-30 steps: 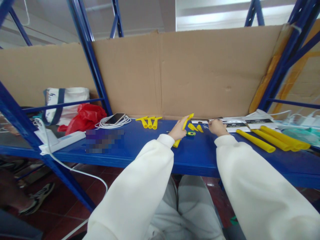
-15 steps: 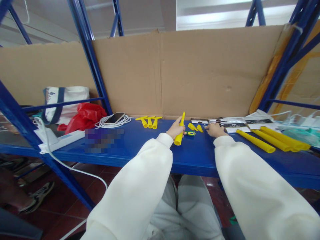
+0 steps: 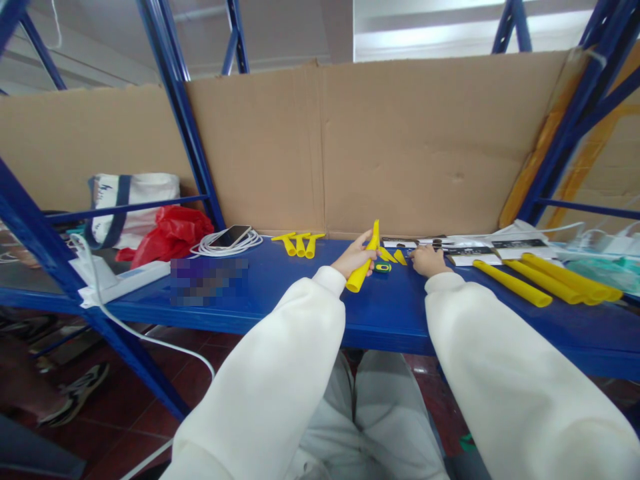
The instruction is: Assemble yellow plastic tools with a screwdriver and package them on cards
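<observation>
My left hand [image 3: 354, 258] grips a short yellow tube [image 3: 365, 263], tilted up off the blue shelf [image 3: 310, 293]. My right hand [image 3: 427, 261] rests fingers-down on the shelf beside two small yellow offcuts [image 3: 391, 255] and a small green and yellow tool [image 3: 383, 267]; whether it holds anything is hidden. Three short yellow pieces [image 3: 299, 243] lie to the left of my left hand. Long yellow tubes [image 3: 545, 281] lie to the right of my right hand.
A phone on a coiled white cable [image 3: 227, 241], a red bag [image 3: 167, 235], a tote bag [image 3: 127, 207] and a power strip [image 3: 117, 281] sit at the left. Black and white rulers or cards [image 3: 480, 248] lie at the back right. Cardboard [image 3: 400, 147] walls the rear.
My left hand has turned the short yellow tube more upright and lifted it. My right hand slid slightly left along the shelf.
</observation>
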`<action>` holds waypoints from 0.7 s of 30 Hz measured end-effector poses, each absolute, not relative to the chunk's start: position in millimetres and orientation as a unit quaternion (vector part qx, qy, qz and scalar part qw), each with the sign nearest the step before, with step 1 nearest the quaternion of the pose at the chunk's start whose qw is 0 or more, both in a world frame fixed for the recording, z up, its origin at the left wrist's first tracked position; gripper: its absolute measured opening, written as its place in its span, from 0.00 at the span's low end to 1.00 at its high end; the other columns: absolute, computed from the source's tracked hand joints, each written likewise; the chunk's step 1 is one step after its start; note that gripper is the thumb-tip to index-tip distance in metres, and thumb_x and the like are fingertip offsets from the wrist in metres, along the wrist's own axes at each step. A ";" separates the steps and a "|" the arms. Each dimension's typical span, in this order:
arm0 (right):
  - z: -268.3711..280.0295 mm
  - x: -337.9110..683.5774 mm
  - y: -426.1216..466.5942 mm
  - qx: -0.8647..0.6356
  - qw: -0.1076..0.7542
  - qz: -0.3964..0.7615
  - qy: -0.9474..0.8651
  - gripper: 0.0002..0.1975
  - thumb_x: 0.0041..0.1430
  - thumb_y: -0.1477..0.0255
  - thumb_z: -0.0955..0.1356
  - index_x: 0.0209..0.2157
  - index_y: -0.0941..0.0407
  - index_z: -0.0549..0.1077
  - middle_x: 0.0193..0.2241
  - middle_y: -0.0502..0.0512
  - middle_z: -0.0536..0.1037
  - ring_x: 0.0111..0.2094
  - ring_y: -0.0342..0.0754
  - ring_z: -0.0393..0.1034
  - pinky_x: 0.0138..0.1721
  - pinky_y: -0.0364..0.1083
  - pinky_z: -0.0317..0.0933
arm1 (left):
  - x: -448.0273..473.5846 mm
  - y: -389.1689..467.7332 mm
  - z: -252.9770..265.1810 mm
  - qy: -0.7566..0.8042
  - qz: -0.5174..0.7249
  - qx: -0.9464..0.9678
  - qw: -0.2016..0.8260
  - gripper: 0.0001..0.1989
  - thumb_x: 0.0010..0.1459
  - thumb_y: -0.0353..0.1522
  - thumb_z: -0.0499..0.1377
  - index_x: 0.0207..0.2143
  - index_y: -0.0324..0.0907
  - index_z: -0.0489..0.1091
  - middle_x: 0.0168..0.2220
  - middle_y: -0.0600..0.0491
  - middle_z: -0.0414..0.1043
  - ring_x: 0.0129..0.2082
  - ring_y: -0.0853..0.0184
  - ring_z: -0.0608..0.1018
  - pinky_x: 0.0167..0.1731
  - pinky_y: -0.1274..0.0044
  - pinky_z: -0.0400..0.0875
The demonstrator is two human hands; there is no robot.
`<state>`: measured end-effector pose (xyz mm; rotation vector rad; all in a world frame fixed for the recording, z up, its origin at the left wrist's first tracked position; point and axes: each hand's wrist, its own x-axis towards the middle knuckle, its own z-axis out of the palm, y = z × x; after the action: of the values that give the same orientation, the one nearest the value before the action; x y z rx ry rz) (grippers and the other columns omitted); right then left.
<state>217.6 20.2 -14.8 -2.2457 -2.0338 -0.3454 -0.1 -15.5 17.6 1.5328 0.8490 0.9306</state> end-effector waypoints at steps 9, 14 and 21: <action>-9.6 207.9 19.9 -0.702 0.014 -0.139 -0.698 0.20 0.64 0.78 0.57 0.44 0.61 0.80 0.51 0.71 0.76 0.57 0.60 0.65 0.56 0.58 0.55 | 0.5 -16.5 16.8 0.367 0.388 0.646 0.545 0.46 0.49 0.20 0.53 0.70 0.48 0.46 0.41 0.51 0.75 0.17 0.79 0.66 0.16 0.84 0.62; -8.2 206.8 20.3 -0.696 0.023 -0.136 -0.705 0.19 0.64 0.76 0.59 0.44 0.60 0.80 0.47 0.69 0.79 0.52 0.57 0.72 0.52 0.50 0.60 | 0.1 -18.5 18.8 0.377 0.386 0.643 0.544 0.46 0.49 0.20 0.53 0.70 0.48 0.46 0.40 0.52 0.75 0.17 0.78 0.66 0.17 0.84 0.64; -9.7 208.0 23.1 -0.694 0.028 -0.108 -0.711 0.21 0.61 0.82 0.59 0.46 0.62 0.79 0.46 0.67 0.80 0.50 0.53 0.74 0.48 0.44 0.63 | 0.3 -23.2 22.6 0.374 0.384 0.621 0.572 0.45 0.49 0.18 0.51 0.69 0.45 0.46 0.36 0.54 0.73 0.16 0.78 0.64 0.15 0.84 0.60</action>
<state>208.0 23.1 -9.7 -2.1430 -2.1939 -0.3325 0.3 -23.2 22.6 1.4552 0.8759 0.9007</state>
